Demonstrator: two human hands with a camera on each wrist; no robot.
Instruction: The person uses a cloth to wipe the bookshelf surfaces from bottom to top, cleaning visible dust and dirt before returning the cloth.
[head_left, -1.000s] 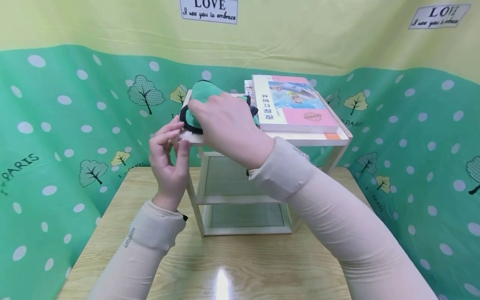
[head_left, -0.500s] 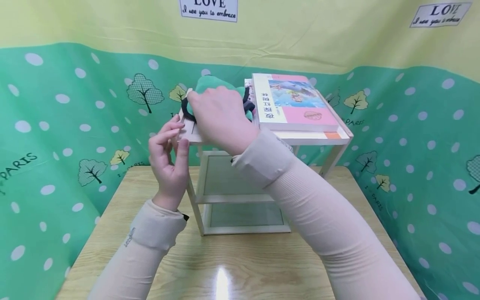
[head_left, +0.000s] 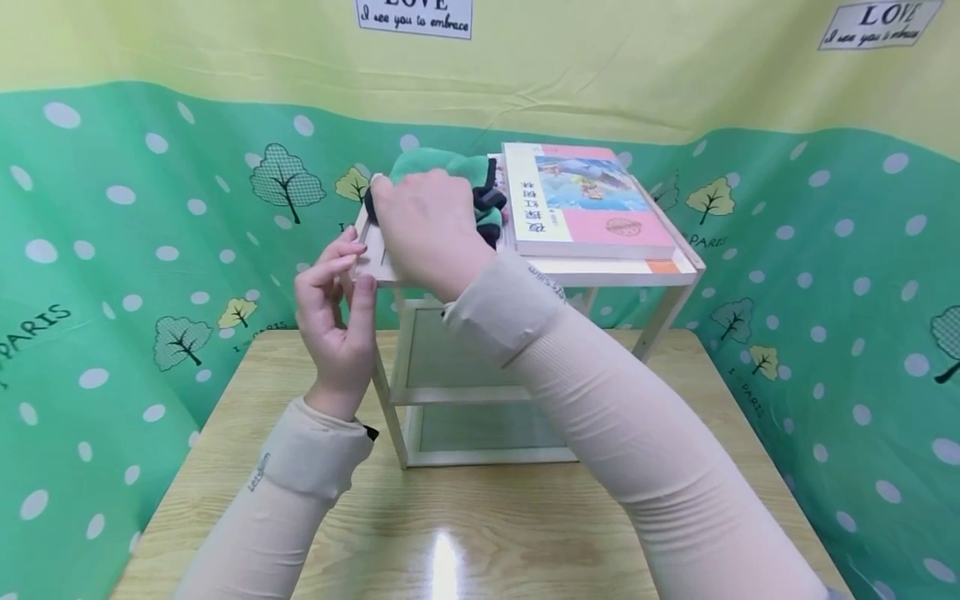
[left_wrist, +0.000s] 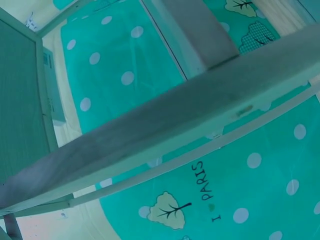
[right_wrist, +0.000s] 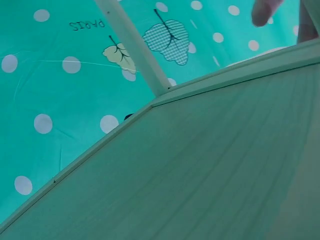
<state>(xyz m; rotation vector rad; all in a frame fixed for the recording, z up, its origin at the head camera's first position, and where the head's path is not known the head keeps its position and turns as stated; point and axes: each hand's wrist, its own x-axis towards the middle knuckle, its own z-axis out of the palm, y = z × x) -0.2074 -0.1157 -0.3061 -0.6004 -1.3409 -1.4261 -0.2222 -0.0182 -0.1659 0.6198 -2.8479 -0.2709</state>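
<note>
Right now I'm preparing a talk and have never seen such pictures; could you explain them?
No robot here: a person works with two bare hands. The large picture comes from a head-worn camera. A pale, three-tiered shelf stands on a light wood-grain table. On its top lie a pink-and-cream paperback book, at the right, and a green-and-black cloth item. The right hand is over the cloth item; its fingers are hidden, so I can't confirm a grip. The left hand holds the shelf's near left corner. The two smaller pictures come from cameras on each wrist, mostly catching shelf parts against the green, white-dotted curtain.
</note>
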